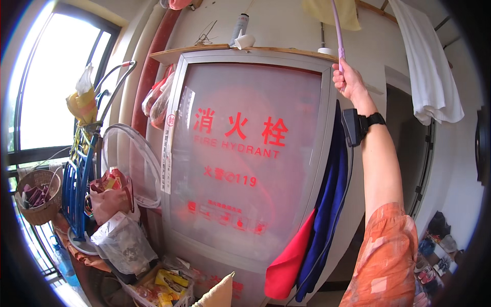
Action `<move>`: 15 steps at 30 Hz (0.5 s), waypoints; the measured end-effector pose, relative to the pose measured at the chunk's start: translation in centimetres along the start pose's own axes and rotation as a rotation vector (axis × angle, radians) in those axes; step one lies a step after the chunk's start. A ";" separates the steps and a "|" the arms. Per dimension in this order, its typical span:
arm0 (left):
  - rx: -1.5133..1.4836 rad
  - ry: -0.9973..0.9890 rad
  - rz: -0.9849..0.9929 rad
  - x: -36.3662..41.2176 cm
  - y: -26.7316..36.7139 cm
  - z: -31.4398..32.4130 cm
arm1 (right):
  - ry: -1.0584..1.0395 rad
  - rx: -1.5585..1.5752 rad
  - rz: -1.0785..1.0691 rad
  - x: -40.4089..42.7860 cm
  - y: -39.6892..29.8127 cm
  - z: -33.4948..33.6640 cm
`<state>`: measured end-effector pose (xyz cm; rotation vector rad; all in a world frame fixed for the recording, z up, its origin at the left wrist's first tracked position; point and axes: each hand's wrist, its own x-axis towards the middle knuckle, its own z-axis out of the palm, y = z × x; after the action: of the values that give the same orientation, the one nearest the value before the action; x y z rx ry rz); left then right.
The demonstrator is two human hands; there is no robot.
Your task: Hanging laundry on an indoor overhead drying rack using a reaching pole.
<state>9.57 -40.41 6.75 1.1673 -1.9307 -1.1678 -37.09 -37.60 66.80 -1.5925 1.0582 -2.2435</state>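
Note:
My right hand (348,81) is raised at the upper right, its fingers closed around a thin purple pole (339,30) that runs up out of the frame. A black device is strapped to that wrist. Near the pole's upper part hangs a yellow cloth (332,13); whether they touch is unclear. A white cloth (431,65) hangs at the right. Left of my hand stands a fire hydrant cabinet (245,161) with a grey frame and a frosted panel. My left hand is out of view. At the bottom edge, the corner of a cream-coloured fabric (218,293) shows.
A blue folded hand cart (78,184), a wicker basket (40,207) and several bags crowd the left by the window. A spray can (239,28) and a white cup (245,41) stand or lie on the cabinet's top board. Blue cloth (326,199) and red cloth (285,264) hang beside it; shoes (425,272) sit lower right.

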 end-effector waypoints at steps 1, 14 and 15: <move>-0.007 -0.005 0.008 0.0 -0.2 0.0 | -0.026 0.015 0.002 -0.7 0.2 -0.4; -0.031 -0.150 0.079 -4.0 -3.4 -3.3 | -0.285 0.077 0.153 -20.1 4.5 -4.0; -0.052 -0.167 0.068 -4.6 -4.4 -3.7 | -0.337 0.024 0.173 -21.9 4.6 -4.6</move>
<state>16.27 -38.71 4.28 0.9965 -2.0333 -1.3063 -33.41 -27.26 46.74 -1.7175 1.0249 -1.7917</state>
